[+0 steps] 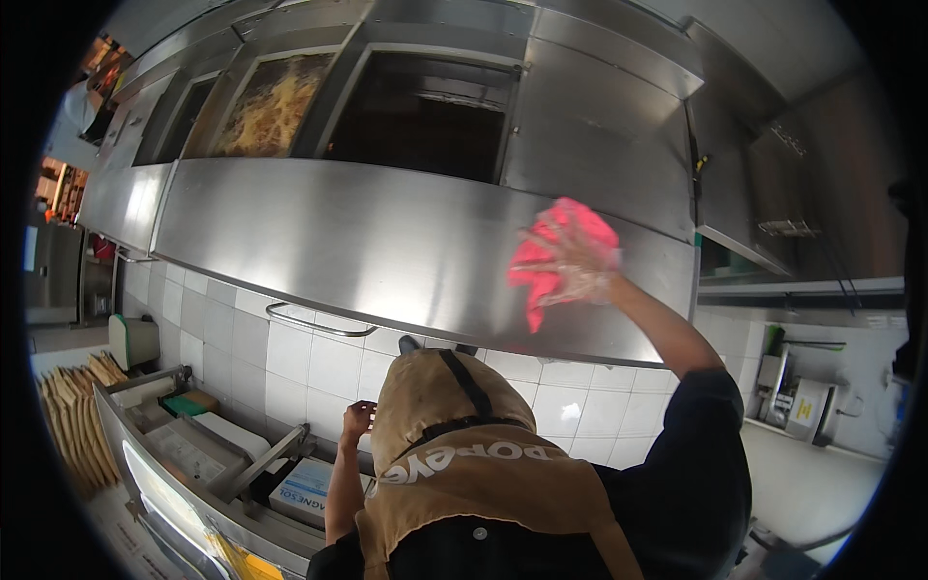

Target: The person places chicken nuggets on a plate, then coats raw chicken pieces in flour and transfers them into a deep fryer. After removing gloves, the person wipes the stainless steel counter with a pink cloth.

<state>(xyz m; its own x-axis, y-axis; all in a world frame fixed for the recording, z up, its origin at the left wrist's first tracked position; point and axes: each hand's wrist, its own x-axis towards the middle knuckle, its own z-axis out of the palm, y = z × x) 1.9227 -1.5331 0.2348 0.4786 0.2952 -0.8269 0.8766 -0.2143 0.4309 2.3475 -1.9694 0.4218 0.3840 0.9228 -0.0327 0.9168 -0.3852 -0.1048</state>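
A pink cloth (596,230) lies bunched on the stainless steel counter (348,232), toward its right end. On top of it is my right hand (576,264), in a clear plastic glove, fingers spread and pressing the cloth to the metal; the hand is slightly blurred. My left hand (359,419) hangs beside the tan apron (464,384), below the counter's front edge, with its fingers loosely curled. Nothing shows in it, though its palm is partly hidden.
Behind the counter, one fryer vat (272,105) holds bubbling oil and another (428,109) looks dark. A bar handle (319,322) juts from the counter front. Shelving with boxes (301,489) stands behind me at the left. Wire racks (786,228) are at the right.
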